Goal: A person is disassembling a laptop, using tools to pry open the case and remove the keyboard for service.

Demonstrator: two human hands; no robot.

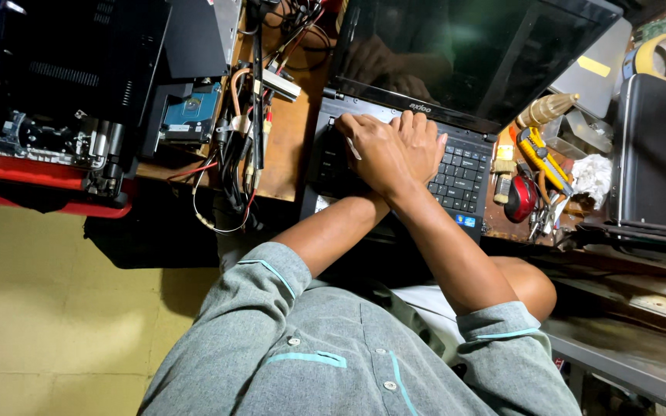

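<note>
Two hands (395,150) over laptop keyboard (460,173)

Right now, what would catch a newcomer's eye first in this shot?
Two hands, the right hand over the left hand, press on the keyboard of an open black laptop at centre. Left of it, a tangle of cables spills off the wooden bench; a yellow utility knife lies right.

Light falls from above and is moderate; the laptop screen (472,46) shows a faint greenish reflection; deep shadow pools under the bench edge; the middle is sharp; wide-angle bending curves the edges; the dark corners lose detail.
</note>
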